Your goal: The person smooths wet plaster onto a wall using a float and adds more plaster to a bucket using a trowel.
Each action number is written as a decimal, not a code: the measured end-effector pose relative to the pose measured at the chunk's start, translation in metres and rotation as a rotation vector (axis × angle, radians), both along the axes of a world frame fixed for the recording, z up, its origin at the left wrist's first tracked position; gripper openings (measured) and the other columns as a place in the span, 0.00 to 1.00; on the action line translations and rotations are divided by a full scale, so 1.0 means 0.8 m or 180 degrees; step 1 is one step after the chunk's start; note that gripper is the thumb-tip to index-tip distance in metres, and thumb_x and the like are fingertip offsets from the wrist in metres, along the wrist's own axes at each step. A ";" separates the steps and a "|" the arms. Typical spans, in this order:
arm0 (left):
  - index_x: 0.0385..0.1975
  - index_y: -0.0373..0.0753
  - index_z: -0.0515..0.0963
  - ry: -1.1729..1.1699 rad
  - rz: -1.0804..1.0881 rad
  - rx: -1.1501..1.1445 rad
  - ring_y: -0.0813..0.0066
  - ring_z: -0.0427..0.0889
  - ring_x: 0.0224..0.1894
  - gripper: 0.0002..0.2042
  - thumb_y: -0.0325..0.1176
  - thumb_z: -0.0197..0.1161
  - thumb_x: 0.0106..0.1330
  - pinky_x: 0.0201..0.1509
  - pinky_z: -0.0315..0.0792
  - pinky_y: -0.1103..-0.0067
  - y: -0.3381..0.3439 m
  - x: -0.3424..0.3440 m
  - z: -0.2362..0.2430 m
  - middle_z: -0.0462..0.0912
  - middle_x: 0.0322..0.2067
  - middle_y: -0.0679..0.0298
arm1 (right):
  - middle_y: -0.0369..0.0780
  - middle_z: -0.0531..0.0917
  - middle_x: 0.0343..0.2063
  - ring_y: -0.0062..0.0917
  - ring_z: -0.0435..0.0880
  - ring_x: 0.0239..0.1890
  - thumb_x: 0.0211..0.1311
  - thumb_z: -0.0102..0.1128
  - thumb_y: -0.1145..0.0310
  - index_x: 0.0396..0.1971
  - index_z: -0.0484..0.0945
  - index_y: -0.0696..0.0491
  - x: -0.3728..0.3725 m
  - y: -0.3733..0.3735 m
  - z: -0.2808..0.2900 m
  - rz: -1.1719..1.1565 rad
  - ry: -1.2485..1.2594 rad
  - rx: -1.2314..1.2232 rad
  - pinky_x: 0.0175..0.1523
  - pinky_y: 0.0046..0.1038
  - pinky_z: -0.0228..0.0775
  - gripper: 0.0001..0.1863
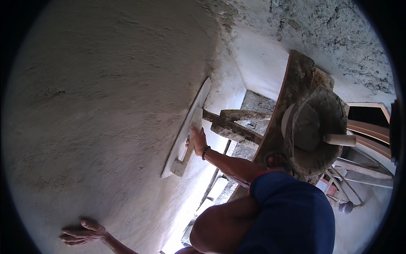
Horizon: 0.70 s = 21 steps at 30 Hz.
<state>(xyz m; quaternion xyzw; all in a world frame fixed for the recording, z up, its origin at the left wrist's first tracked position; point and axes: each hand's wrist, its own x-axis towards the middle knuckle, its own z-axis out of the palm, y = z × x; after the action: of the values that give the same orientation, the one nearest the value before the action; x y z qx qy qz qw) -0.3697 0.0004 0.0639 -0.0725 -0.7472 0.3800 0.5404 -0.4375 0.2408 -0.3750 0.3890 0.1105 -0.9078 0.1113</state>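
Note:
My right hand (197,142), with a dark beaded bracelet at the wrist, is closed round the handle of a long, pale plastering float (186,127). The float's flat face lies along the grey plastered wall (114,97), near the corner. Lower down, my left hand (84,233) rests on the same wall with its fingers spread and nothing in them. To the right, a mortar-caked bucket (334,106) stands on a wooden plank (281,97). A wooden tool handle (339,140) sticks out over its rim; the tool's other end is hard to make out.
My foot (277,160) is on the plank beside the bucket. Rough wooden beams (234,127) run from the plank toward the wall. A bright gap and floor lie below. At the right are a brown wooden frame (370,127) and lengths of timber (363,169).

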 end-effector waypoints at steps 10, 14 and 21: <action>0.71 0.46 0.52 0.0025 0.0011 0.0027 0.50 0.37 0.73 0.38 0.66 0.33 0.68 0.71 0.39 0.49 -0.003 0.004 -0.001 0.41 0.72 0.51 | 0.37 0.73 0.24 0.20 0.72 0.14 0.61 0.62 0.56 0.47 0.64 0.48 -0.074 0.082 0.060 -0.0458 0.0576 0.0885 0.13 0.23 0.67 0.21; 0.71 0.47 0.52 0.0119 -0.0003 0.0155 0.49 0.36 0.73 0.38 0.67 0.33 0.67 0.71 0.39 0.48 0.010 0.003 -0.003 0.41 0.72 0.50 | 0.36 0.73 0.23 0.20 0.72 0.14 0.63 0.60 0.54 0.49 0.64 0.45 -0.040 0.037 0.063 -0.0213 0.0230 0.0704 0.13 0.25 0.68 0.21; 0.71 0.48 0.51 0.0068 0.0078 0.0093 0.48 0.37 0.73 0.40 0.69 0.31 0.66 0.70 0.40 0.46 -0.015 0.012 0.001 0.42 0.72 0.51 | 0.38 0.73 0.23 0.23 0.72 0.13 0.62 0.61 0.53 0.49 0.63 0.48 -0.092 0.092 0.004 -0.0192 0.0230 0.0761 0.13 0.26 0.68 0.23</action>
<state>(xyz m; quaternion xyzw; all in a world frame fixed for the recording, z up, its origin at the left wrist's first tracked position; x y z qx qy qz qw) -0.3603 -0.0120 0.0650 -0.0515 -0.7476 0.3764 0.5447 -0.5109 0.3148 -0.3714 0.3697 0.2101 -0.9045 0.0327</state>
